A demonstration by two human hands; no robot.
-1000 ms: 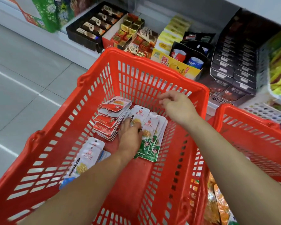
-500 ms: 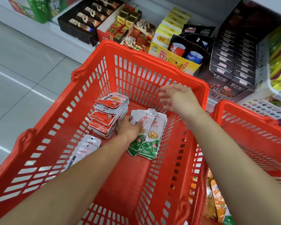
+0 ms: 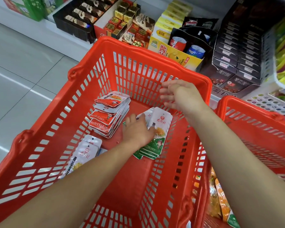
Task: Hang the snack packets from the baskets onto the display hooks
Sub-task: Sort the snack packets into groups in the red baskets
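Note:
A red plastic basket [image 3: 148,55] fills the middle of the view. Inside it lie three stacks of snack packets: red-and-white ones [image 3: 109,114] at the back left, white-and-blue ones [image 3: 85,155] near the left wall, and green-and-white ones [image 3: 158,134] in the middle. My left hand [image 3: 138,129] reaches into the basket and grips the green-and-white stack from its left side, lifting its top end. My right hand [image 3: 179,94] hovers above the basket's far right corner with fingers spread and holds nothing. No display hooks are in view.
A second red basket [image 3: 253,127] stands to the right, with orange packets [image 3: 220,204] showing below between the two. Behind the baskets a low shelf carries chocolate boxes [image 3: 82,18], a yellow carton with cans [image 3: 176,50] and dark boxes [image 3: 237,51]. Grey tiled floor [image 3: 23,71] lies left.
My left hand has gathered the green-and-white packets and tilted the stack up. My right hand has risen slightly and spread its fingers above the basket.

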